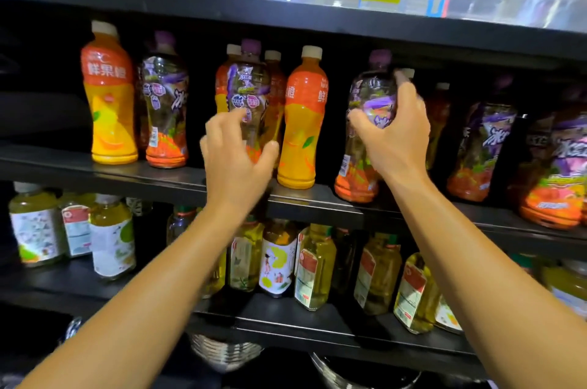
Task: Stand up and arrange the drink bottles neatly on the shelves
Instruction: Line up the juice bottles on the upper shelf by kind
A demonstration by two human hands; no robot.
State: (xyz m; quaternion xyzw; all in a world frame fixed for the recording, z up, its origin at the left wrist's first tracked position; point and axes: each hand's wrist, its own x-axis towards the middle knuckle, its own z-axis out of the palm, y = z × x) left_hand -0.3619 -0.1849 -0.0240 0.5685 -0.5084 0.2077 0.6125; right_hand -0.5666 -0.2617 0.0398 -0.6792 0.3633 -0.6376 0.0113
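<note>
Dark shop shelving [178, 174] fills our view — orange and purple-capped bottles above, yellow-green ones below. Our right hand [395, 134] grips a clear purple-capped bottle [371, 93] standing at the shelf's front edge; our left hand [236, 156] curls loosely around another purple-capped bottle [251, 83] — contact unclear.

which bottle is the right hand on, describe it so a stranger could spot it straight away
Look at the middle black shelf, the row of orange and purple-capped drinks. Right of the tall orange juice bottle with a white cap stands a clear bottle with a purple cap and purple label. Unlike its neighbours, it has the right hand wrapped round its waist.
</note>
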